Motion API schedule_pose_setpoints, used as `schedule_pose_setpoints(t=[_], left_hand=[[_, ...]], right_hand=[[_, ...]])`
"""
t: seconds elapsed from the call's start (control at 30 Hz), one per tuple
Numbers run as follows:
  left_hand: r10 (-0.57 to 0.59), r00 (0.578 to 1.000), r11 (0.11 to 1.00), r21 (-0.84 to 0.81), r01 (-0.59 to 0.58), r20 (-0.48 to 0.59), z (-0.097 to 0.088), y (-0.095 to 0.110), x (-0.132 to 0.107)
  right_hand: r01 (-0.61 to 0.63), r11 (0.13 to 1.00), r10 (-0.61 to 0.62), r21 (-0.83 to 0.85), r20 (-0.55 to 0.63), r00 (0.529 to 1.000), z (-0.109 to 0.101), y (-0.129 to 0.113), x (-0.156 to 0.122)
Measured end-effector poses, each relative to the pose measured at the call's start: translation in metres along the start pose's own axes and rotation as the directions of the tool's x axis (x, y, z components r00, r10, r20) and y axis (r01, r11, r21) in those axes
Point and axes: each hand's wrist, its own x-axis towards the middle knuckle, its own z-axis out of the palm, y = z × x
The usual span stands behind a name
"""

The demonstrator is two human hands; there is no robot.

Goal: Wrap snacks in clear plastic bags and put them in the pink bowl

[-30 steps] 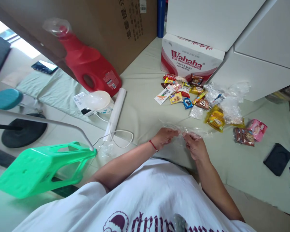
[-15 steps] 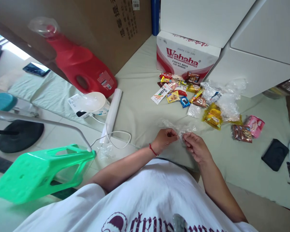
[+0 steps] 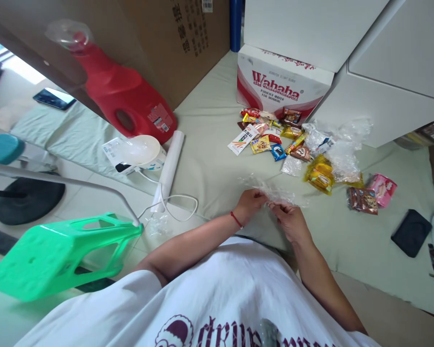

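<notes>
A clear plastic bag [image 3: 275, 192] lies crumpled at the near edge of the green-sheeted surface. My left hand [image 3: 250, 205], a red cord at its wrist, pinches the bag's near edge. Close beside it, my right hand [image 3: 291, 219] grips the same edge between thumb and fingers. Beyond the bag sits a pile of small wrapped snacks, among them a white packet [image 3: 243, 139], a yellow cookie packet [image 3: 261, 144] and a blue packet [image 3: 278, 152]. A crinkled clear wrapper [image 3: 291, 165] rests near them.
A Wahaha carton [image 3: 284, 86] stands behind the snacks. Crumpled clear plastic [image 3: 343, 154] and a yellow packet [image 3: 318, 174] lie to the right, with brown [image 3: 362, 200] and pink packs [image 3: 382, 189] farther over. At left are a red jug [image 3: 130, 96], a white roll [image 3: 169, 168] and a green stool [image 3: 65, 255].
My hands have drawn closer together at the bag's edge, the right one moving left. More of the bag now spreads out beyond my fingers. The snacks stay put.
</notes>
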Motion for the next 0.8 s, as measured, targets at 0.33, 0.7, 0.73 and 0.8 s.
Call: schedule_pose_setpoints(t=[0.33, 0.7, 0.73, 0.8], left_hand=[[-0.173, 0.975, 0.916, -0.342, 0.211, 0.141, -0.031, 0.008, -0.004], [-0.243, 0.872, 0.816, -0.396, 0.420, 0.424, -0.139, 0.000, -0.020], [-0.236, 0.880, 0.832, -0.383, 0.402, 0.413, -0.145, 0.000, -0.021], [-0.233, 0.892, 0.863, -0.341, 0.373, 0.387, -0.152, -0.002, -0.023]], right_hand=[[-0.162, 0.809, 0.212, 0.564, -0.024, 0.977, -0.026, -0.007, 0.003], [-0.316, 0.738, 0.351, 0.596, 0.061, 0.934, -0.083, 0.015, -0.002], [-0.310, 0.783, 0.349, 0.540, 0.032, 0.937, -0.085, 0.021, -0.005], [-0.293, 0.890, 0.322, 0.349, -0.027, 0.946, -0.089, 0.032, -0.013]])
